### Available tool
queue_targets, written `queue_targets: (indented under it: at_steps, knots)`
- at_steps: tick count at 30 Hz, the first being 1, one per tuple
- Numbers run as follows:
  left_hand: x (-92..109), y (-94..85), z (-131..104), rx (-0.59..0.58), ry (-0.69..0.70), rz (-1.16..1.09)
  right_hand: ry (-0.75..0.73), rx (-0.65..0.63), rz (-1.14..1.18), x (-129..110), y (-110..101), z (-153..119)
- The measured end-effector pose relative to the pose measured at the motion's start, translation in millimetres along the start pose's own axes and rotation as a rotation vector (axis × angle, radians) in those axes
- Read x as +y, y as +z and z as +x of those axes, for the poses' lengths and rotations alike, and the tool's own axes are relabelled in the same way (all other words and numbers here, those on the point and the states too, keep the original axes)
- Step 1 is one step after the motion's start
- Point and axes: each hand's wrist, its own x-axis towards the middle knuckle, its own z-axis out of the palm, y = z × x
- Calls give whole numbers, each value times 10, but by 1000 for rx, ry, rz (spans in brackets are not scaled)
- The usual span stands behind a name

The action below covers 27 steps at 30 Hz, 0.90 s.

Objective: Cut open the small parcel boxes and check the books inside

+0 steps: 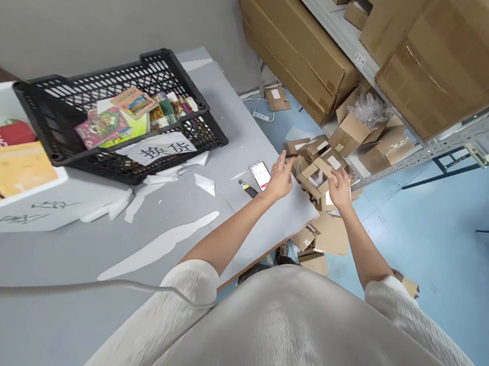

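Note:
Over the right end of the grey table, my left hand [280, 178] is raised with its fingers apart, and I make out nothing held in it. A phone [263, 176] with a lit screen lies on the table just left of that hand. Close by is a black and yellow cutter knife [248, 189], partly behind my left wrist. My right hand [339, 189] hovers past the table edge, above cardboard on the floor, its fingers parted. A small pale edge shows beside its outer side; whether it touches the hand is unclear.
A black crate [135, 174] of booklets stands on the table [198, 261] beside a white bin [45, 187] of books. Opened cartons [330, 233] litter the blue floor. Shelving [324, 19] with large boxes [463, 62] rises at right. A grey cable [77, 287] crosses near my left sleeve.

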Motion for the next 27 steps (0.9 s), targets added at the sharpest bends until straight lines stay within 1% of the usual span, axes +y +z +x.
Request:
queue_targets:
  at_steps: [4, 9, 15, 20, 24, 27]
  knots:
    - [-44, 29, -69, -15, -30, 21, 26, -21, 29, 24, 88, 41]
    - [-44, 33, -97, -26, -57, 37, 38, -74, 56, 33, 164, 99]
    - [-125, -29, -261, -18, -100, 33, 29, -130, 84, -14, 319, 115]
    - [-267, -176, -481, 24, -151, 63, -7, -212, 120, -133, 575, 143]
    - [-372, -349, -710, 58, -215, 89, -63, -264, 100, -306, 842, 166]
    - [-443, -493, -932, 84, -282, 100, -131, -323, 94, -461, 1048, 152]
